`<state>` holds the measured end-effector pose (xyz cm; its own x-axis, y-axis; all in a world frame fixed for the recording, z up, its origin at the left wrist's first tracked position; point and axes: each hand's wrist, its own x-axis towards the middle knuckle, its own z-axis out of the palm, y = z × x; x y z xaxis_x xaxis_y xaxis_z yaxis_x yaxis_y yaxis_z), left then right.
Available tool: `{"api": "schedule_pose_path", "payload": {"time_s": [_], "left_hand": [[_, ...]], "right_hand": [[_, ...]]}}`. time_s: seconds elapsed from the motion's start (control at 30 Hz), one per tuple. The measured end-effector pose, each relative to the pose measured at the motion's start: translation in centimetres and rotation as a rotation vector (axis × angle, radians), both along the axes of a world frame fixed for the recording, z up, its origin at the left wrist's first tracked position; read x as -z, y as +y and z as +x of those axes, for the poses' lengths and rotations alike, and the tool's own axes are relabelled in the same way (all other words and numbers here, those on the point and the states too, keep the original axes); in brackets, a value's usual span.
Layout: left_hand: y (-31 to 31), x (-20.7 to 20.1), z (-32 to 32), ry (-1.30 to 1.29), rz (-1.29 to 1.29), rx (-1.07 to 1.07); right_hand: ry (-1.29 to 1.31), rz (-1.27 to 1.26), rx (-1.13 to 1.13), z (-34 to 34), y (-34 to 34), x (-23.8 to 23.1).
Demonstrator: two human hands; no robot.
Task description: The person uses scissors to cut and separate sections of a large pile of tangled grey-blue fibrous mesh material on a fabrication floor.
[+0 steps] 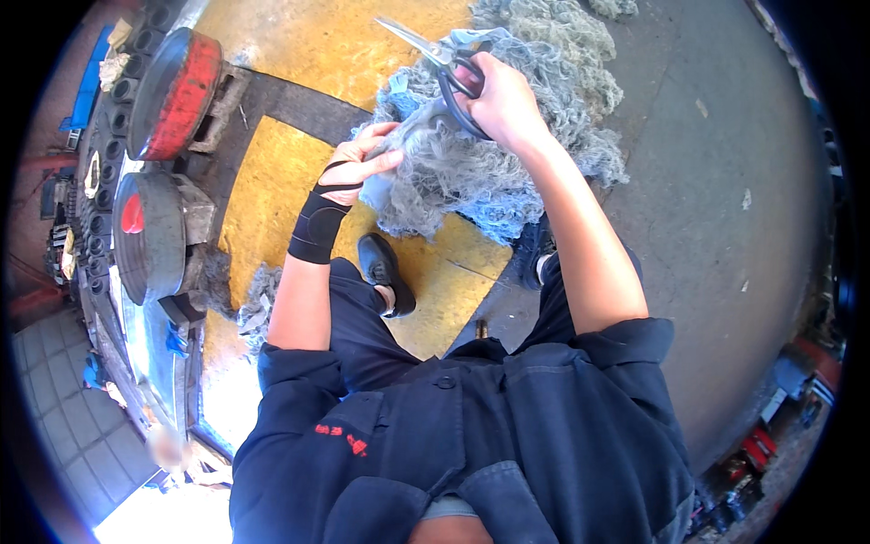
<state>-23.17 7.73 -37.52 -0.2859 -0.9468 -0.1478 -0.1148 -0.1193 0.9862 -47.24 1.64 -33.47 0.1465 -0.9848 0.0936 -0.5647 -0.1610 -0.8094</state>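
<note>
A big tangled heap of grey-blue frayed yarn (553, 100) lies on the floor in front of me. My right hand (507, 100) is closed round the black handles of a pair of scissors (417, 41), whose metal blades point up and left above the heap. At the heap's left side, my left hand (367, 165) pinches a bunch of the yarn between thumb and fingers. A black wrist brace (317, 227) wraps that wrist. What lies under the fingers of my left hand is partly hidden.
Two round metal pans, one red (186, 95) and one grey (149, 238), stand on blocks at the left. Behind them runs a row of dark tubular parts (106, 172). Yellow floor plates (263, 190) lie below, with a smaller yarn clump (261, 299). Red and dark items (757, 449) line the lower right.
</note>
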Motion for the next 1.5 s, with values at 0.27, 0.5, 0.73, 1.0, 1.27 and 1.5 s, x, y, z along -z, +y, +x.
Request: {"api": "schedule_pose_path", "payload": {"time_s": [0.27, 0.5, 0.73, 1.0, 1.27, 1.5], "left_hand": [[0.3, -1.8, -0.6, 0.667, 0.233, -0.028], [0.3, -3.2, 0.1, 0.56, 0.48, 0.202], [0.1, -2.6, 0.3, 0.371, 0.525, -0.109], [0.3, -3.0, 1.8, 0.359, 0.422, -0.083], [0.3, -2.8, 2.7, 0.245, 0.428, -0.038], [0.1, -2.9, 1.4, 0.212, 0.446, -0.052]], "right_hand": [[-0.056, 0.104, -0.05, -0.1, 0.1, -0.7], [-0.264, -0.02, 0.063, -0.6, -1.1, 1.1], [0.011, -0.034, 0.251, -1.9, -0.8, 2.8], [-0.332, 0.984, -0.356, -1.0, 7.7, -1.4], [-0.257, 1.109, -0.591, -0.2, 9.6, 1.1], [-0.33, 1.125, -0.492, 1.1, 9.4, 1.3]]}}
